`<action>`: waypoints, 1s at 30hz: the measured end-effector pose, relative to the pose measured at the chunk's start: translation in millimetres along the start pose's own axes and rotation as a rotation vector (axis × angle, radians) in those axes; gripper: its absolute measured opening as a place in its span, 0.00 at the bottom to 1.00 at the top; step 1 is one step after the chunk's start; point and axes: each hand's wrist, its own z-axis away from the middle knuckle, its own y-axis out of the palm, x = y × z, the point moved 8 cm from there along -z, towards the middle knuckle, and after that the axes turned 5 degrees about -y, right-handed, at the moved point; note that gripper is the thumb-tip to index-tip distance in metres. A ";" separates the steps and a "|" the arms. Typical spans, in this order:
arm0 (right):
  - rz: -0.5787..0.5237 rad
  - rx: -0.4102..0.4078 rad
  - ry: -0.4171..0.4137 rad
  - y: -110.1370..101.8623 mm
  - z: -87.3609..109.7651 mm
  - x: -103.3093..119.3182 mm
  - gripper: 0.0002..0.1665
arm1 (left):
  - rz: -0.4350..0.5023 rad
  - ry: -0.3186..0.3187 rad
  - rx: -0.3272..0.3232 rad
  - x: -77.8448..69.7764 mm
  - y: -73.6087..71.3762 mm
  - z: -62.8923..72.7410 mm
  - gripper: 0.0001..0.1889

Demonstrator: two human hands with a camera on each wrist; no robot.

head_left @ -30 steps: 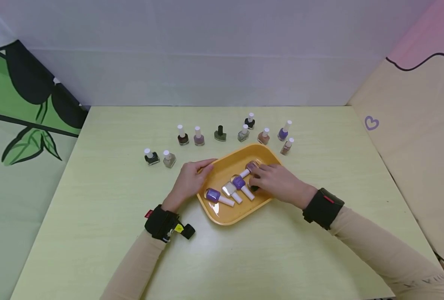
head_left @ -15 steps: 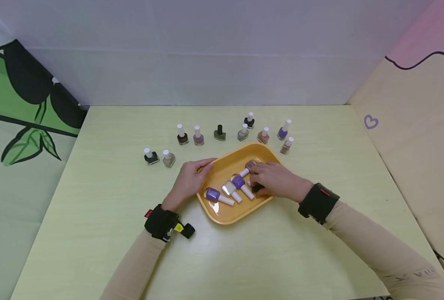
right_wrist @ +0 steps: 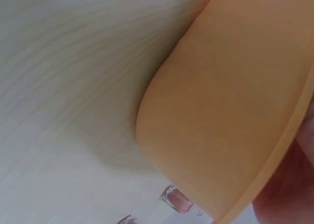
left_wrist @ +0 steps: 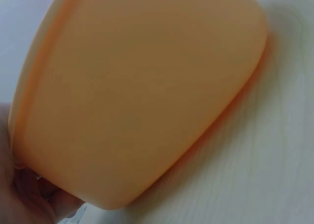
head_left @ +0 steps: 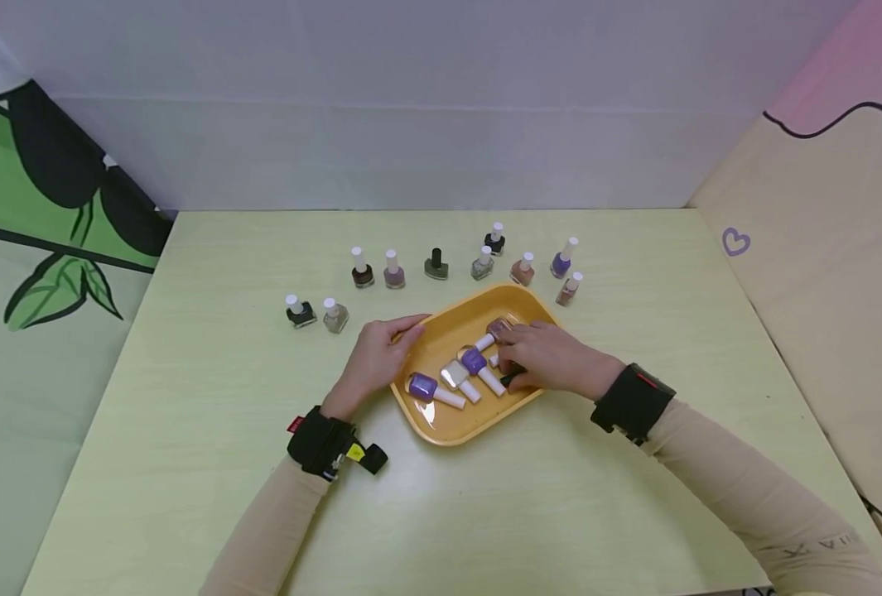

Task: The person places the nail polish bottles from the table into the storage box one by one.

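Tray sits on the table between the hands; long axis aslant, near left to far right. Contents, left to right: purple bottle, lying, cap pointing right and slightly nearward; silvery bottle, cap toward near right; second purple bottle, roughly parallel to it, cap also near right; mauve bottle, cap toward near left; dark bottle, mostly covered by fingers, axis uncertain.

Grip: left hand grasps the tray rim at its far left side. Right hand reaches over the right part of the tray, fingers and thumb curled about the dark bottle; firmness cannot be told.

Versus 1.0 s earlier: left hand, tray and the four lying bottles left of the right fingers unchanged in place. Right wristband slightly further left; a white cap now shows beside the right fingertips, previously covered.

Edges and room: wide tabletop stretches left of the left wrist and nearward of the tray's near rim. Ten upright bottles stand between tray and back table edge; a brownish bottle is just beyond the far rim, a pinkish bottle just beside the far right corner.
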 end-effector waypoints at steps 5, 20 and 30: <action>-0.038 -0.099 0.015 -8.0 4.1 -2.9 0.15 | 0.000 0.001 0.000 0.0 0.2 0.5 0.17; -0.203 -0.736 0.225 -23.8 46.7 -34.1 0.17 | 0.001 0.012 -0.006 -0.5 0.7 -0.4 0.16; -0.533 -0.776 0.535 3.4 61.5 -60.9 0.27 | -0.005 0.000 0.005 -2.0 0.2 0.5 0.17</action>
